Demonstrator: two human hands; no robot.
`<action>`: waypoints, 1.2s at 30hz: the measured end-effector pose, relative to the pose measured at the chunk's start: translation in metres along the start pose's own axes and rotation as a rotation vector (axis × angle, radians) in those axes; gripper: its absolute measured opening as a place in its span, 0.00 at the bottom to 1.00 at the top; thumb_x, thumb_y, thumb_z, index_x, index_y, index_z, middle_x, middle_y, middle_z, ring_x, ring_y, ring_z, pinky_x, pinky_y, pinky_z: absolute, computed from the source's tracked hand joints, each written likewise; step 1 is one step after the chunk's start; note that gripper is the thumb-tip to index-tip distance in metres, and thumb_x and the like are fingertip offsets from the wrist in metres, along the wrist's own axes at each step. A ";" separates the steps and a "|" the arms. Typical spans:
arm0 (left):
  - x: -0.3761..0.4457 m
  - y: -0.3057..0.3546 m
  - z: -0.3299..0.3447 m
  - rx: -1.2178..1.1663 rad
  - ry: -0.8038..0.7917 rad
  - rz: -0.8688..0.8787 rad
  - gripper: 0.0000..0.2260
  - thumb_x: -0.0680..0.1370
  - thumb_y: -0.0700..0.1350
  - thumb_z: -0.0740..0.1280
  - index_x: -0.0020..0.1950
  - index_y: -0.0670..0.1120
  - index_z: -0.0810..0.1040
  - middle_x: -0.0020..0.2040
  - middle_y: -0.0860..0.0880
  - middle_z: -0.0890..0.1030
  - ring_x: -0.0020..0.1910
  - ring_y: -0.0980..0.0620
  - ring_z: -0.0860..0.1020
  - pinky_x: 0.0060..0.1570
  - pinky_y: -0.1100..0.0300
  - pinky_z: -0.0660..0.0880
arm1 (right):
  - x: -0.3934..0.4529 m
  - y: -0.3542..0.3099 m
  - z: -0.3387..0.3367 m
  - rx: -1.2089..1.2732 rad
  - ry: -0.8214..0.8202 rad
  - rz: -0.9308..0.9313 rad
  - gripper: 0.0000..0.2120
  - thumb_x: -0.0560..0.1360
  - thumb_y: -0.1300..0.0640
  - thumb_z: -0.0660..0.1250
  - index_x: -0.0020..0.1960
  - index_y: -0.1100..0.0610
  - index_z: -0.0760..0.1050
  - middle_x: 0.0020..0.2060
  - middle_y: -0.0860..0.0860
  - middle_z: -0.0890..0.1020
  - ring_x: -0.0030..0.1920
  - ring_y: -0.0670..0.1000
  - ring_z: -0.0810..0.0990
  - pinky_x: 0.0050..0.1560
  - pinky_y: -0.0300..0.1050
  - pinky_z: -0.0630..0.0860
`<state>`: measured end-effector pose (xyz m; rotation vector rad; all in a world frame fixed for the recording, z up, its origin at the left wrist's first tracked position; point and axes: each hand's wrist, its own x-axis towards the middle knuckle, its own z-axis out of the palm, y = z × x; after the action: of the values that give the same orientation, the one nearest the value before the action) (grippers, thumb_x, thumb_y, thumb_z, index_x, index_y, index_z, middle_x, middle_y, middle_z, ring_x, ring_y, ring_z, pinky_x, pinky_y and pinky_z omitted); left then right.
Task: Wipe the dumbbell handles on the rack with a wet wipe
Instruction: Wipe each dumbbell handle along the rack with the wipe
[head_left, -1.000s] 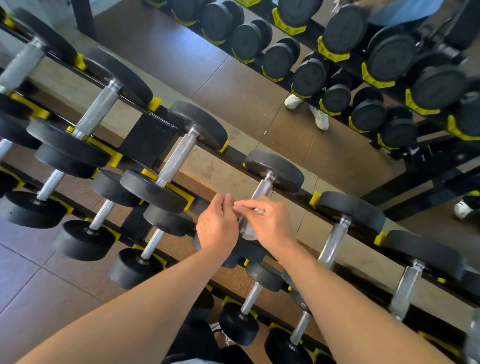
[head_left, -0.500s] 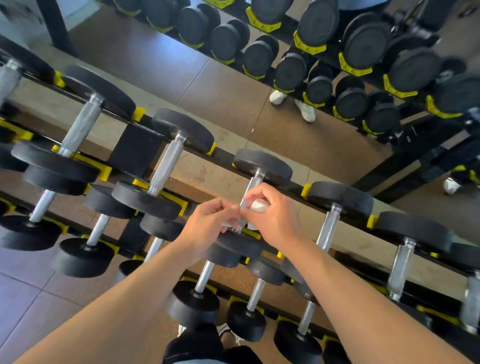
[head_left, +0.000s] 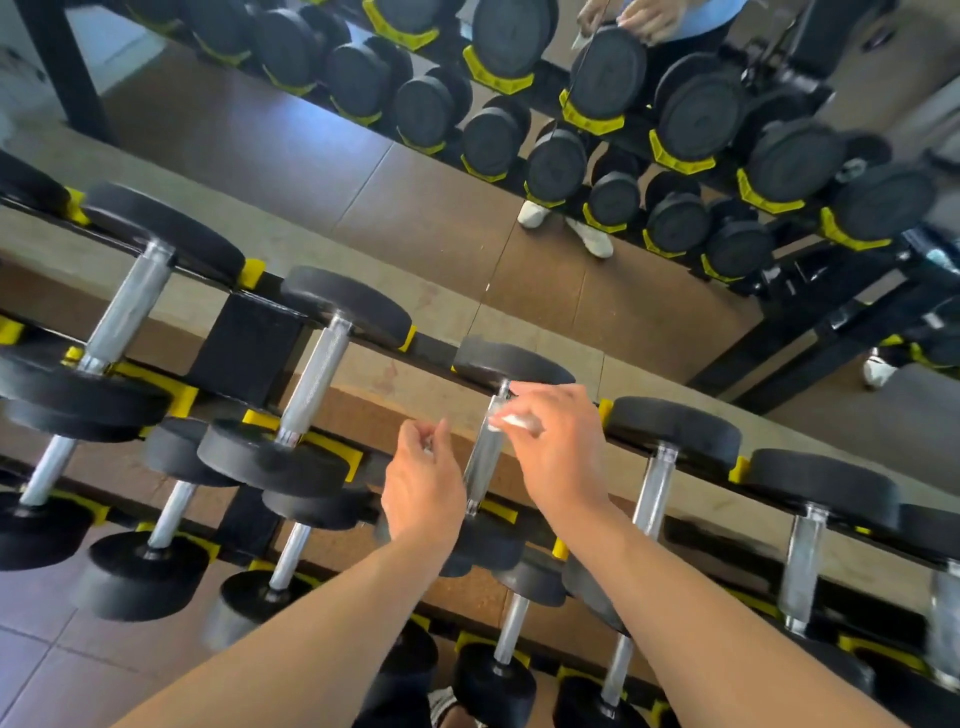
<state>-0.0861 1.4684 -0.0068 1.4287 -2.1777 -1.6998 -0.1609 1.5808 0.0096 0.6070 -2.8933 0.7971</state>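
Fingers (head_left: 511, 402) of the right hand (head_left: 558, 449) pinch a white wipe (head_left: 514, 420) against the top of a dumbbell handle (head_left: 483, 457) on the upper row of the rack (head_left: 249, 343). The left hand (head_left: 422, 488) is just beside the handle, its fingers loosely curled and holding nothing. A mirror (head_left: 467, 208) behind shows more dumbbells.

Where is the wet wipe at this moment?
The right hand pinches the wet wipe against the top of a dumbbell handle on the upper rack row, right of the left hand.
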 end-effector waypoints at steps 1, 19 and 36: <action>0.001 -0.001 -0.001 -0.001 -0.002 0.001 0.11 0.83 0.58 0.59 0.52 0.51 0.72 0.43 0.52 0.78 0.40 0.55 0.77 0.33 0.63 0.68 | 0.004 0.002 0.005 -0.027 0.058 -0.085 0.08 0.73 0.51 0.74 0.52 0.49 0.85 0.50 0.45 0.81 0.50 0.46 0.76 0.46 0.37 0.76; 0.002 0.003 0.002 0.103 0.147 0.015 0.09 0.83 0.54 0.59 0.49 0.50 0.72 0.37 0.52 0.78 0.35 0.58 0.75 0.30 0.64 0.64 | -0.030 0.001 0.051 0.485 0.086 0.724 0.15 0.80 0.50 0.66 0.64 0.51 0.81 0.43 0.43 0.85 0.38 0.38 0.78 0.36 0.27 0.70; 0.006 -0.007 0.007 0.107 0.168 0.050 0.09 0.83 0.54 0.59 0.50 0.51 0.71 0.38 0.50 0.78 0.34 0.53 0.77 0.30 0.62 0.68 | -0.010 -0.001 0.037 0.231 0.094 0.409 0.10 0.77 0.49 0.70 0.57 0.50 0.83 0.46 0.41 0.80 0.47 0.41 0.78 0.42 0.34 0.75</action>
<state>-0.0889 1.4704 -0.0180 1.4682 -2.2222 -1.4123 -0.1499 1.5648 -0.0234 -0.0207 -2.8946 1.1826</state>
